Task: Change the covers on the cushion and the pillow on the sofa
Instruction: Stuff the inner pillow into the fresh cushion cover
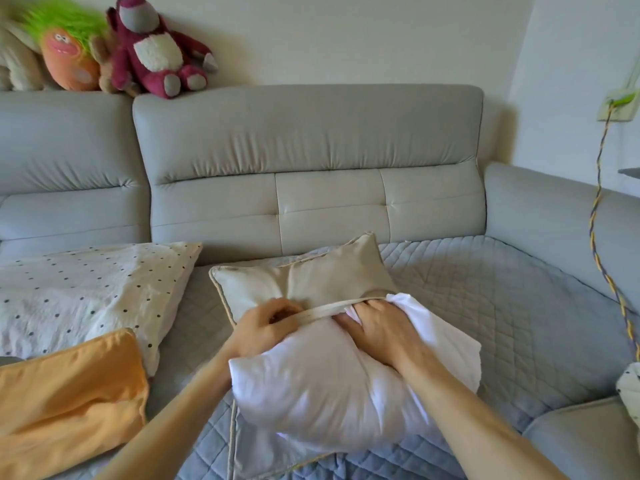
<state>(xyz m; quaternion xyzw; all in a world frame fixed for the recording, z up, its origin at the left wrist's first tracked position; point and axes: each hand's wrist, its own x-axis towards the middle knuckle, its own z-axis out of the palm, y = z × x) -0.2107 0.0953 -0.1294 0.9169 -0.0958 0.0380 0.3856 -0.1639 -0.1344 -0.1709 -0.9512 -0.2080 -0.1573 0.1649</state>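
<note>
Closest to the lens, a white cushion insert is seen bulging out of a beige cover, both lying on the quilted grey seat pad of a grey sofa. The far half of the insert is hidden inside the cover, whose piped opening edge is stretched across it like a band. That edge is grasped by the left hand, its fingers curled round the fabric. The right hand is laid on the insert with fairly straight fingers, released rather than clenched, the fingertips reaching the opening edge. An orange cover is spread at the near left, partly overlapping a polka-dot pillow behind it. Plush toys are propped along the backrest top. A braided cord is hung down at the right.
</note>
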